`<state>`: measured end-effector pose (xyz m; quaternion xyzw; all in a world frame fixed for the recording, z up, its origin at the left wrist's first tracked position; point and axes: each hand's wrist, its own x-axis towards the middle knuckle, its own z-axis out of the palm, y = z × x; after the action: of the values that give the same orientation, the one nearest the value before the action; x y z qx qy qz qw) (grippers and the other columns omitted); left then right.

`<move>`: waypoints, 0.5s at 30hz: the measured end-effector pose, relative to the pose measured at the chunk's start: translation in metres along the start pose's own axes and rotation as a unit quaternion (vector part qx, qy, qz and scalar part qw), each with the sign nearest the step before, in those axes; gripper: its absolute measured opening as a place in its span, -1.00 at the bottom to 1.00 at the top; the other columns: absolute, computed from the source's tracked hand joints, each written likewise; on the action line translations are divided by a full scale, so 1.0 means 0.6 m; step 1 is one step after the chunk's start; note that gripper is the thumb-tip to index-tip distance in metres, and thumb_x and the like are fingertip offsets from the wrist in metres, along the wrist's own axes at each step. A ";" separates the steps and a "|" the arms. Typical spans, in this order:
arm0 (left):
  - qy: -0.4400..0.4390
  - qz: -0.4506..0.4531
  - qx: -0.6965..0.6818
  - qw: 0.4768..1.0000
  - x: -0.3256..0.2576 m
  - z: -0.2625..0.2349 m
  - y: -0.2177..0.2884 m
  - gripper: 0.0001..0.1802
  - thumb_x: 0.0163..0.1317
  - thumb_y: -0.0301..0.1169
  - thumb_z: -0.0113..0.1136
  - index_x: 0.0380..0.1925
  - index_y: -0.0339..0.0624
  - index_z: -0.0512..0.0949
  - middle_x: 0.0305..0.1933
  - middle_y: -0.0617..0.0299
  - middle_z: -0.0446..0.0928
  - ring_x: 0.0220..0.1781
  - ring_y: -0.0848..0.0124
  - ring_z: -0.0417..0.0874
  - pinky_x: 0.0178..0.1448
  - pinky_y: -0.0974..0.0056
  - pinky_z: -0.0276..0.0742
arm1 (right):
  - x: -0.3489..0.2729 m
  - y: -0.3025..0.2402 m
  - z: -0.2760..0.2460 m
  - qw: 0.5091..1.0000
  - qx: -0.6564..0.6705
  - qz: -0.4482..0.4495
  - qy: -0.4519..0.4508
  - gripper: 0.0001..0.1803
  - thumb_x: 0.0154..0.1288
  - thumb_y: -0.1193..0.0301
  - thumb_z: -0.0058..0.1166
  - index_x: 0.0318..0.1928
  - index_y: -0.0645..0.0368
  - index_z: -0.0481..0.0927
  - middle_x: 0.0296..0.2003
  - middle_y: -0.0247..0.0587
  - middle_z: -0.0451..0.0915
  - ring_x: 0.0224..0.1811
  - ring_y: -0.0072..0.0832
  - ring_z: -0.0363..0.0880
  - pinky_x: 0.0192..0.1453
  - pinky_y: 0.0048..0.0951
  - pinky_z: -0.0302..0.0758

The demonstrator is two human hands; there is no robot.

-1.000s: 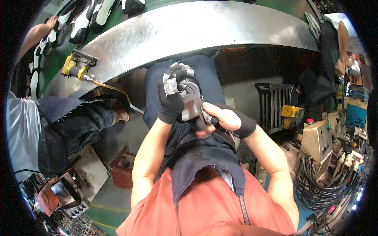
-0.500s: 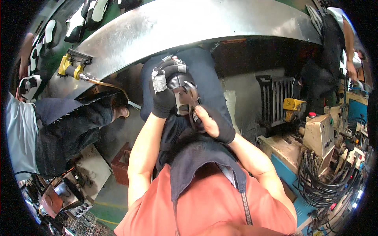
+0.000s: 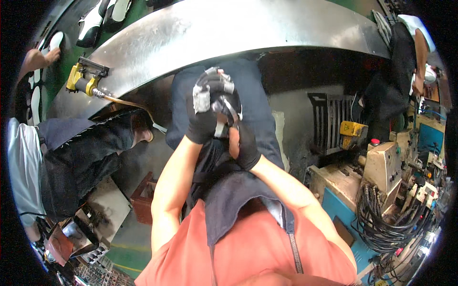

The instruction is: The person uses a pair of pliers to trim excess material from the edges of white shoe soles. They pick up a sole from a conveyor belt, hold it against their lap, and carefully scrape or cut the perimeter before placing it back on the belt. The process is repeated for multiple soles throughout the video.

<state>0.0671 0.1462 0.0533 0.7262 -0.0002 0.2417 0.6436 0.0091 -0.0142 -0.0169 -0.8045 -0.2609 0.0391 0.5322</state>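
In a black glove with grey-taped fingertips, my left hand (image 3: 208, 102) is closed over the top of a dark, glossy shoe-like piece (image 3: 221, 127) above my lap. Its underside shows brown and pale patches. Close against it, my right hand (image 3: 245, 147), in a black glove with the thumb bare, is closed around a metal hand tool (image 3: 232, 109) with a curved, shiny head, possibly pincers. The tool's head meets the piece just below my left fingers. My palms and fingers cover much of both things, and blur hides the exact contact.
A curved metal bench (image 3: 157, 43) spans the front; a yellow air stapler (image 3: 85, 81) with a hose lies at its left end. Beyond it are shoes (image 3: 93, 24) and a co-worker's hand (image 3: 42, 59). At right stand a control box (image 3: 383, 164) and cables (image 3: 381, 209).
My right hand has moved left with the tool, up against my left hand and the piece. My left hand has shifted slightly right. A co-worker's hand has reached in at far left.
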 end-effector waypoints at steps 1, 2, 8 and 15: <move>-0.013 -0.037 -0.047 0.998 -0.008 -0.013 -0.001 -0.39 0.29 0.02 -0.27 -0.43 -0.23 0.64 -0.19 0.07 0.59 0.13 0.13 0.47 0.30 0.07 0.23 | 0.012 -0.017 -0.007 1.000 0.000 -0.023 -0.021 -0.73 0.29 0.46 -0.16 -0.04 0.28 0.47 -0.28 0.15 0.50 -0.33 0.06 0.49 -0.21 -0.16 0.44; -0.033 -0.017 0.011 0.999 -0.016 -0.028 0.012 -0.38 0.29 0.02 -0.27 -0.42 -0.25 0.64 -0.15 0.04 0.59 0.16 0.13 0.45 0.30 0.07 0.22 | 0.019 -0.047 -0.020 0.998 -0.001 -0.041 -0.044 -0.67 0.27 0.48 -0.15 0.03 0.29 0.45 -0.27 0.15 0.50 -0.33 0.06 0.49 -0.21 -0.14 0.45; 0.047 -0.135 -0.168 0.975 -0.132 -0.014 0.102 -0.17 0.22 0.30 -0.31 0.04 -0.27 0.45 0.15 -0.07 0.42 0.24 0.09 0.39 0.37 0.08 0.13 | -0.091 -0.004 -0.088 0.950 0.000 -0.060 -0.306 -0.57 -0.02 0.32 0.12 -0.07 0.17 0.51 -0.22 0.04 0.51 -0.26 -0.01 0.52 -0.18 -0.14 0.50; -0.043 -0.117 -0.107 0.986 -0.157 -0.025 0.095 -0.38 0.23 0.15 -0.17 -0.19 -0.23 0.51 -0.11 0.04 0.52 0.01 0.13 0.50 0.18 0.06 0.30 | -0.113 0.010 -0.126 0.936 0.068 -0.052 -0.340 -0.55 -0.13 0.21 0.20 -0.22 0.22 0.50 -0.13 0.02 0.47 -0.07 -0.01 0.45 0.06 -0.07 0.40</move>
<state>-0.0394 0.1213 0.0743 0.6582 0.0316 0.1316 0.7406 -0.0213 -0.1105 -0.0040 -0.6903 -0.4644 0.3005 0.4663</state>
